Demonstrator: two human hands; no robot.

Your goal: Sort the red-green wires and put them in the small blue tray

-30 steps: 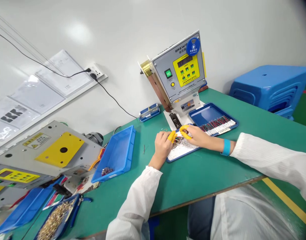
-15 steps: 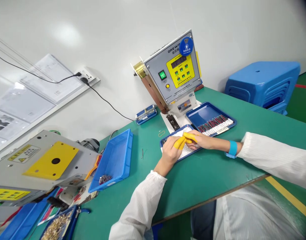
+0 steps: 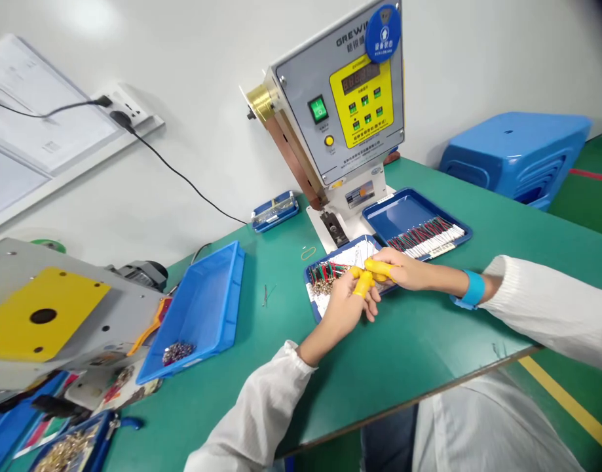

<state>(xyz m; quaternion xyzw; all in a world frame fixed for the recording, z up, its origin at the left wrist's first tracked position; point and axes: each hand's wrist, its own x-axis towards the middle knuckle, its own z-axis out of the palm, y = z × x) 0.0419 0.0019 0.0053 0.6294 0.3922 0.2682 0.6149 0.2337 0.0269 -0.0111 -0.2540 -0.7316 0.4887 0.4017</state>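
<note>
L hand (image 3: 342, 305) and R hand (image 3: 409, 270) meet in front of the big machine (image 3: 295, 85), over the R side of the front tray (image 3: 350, 254). Each hand's yellow-capped fingers (image 3: 379, 267) are pressed together, tips touching or almost. Can't tell what's in the pinch, so can't tell its long axis.

The loose wires (image 3: 330, 271) are in the front tray at the machine's foot, on the L side of both grips. L hand is nearer to them, R hand is farther. Color parts mostly face the machine; shiny ends (image 3: 323, 287) face the person.

Back tray (image 3: 396, 213) is just R of the machine's foot, w/ a neat row of wires w/ white ends (image 3: 431, 246) on the side away from the machine. R hand is nearer to that row. Blue bin (image 3: 202, 295) is L of the machine, well apart from both hands.
</note>
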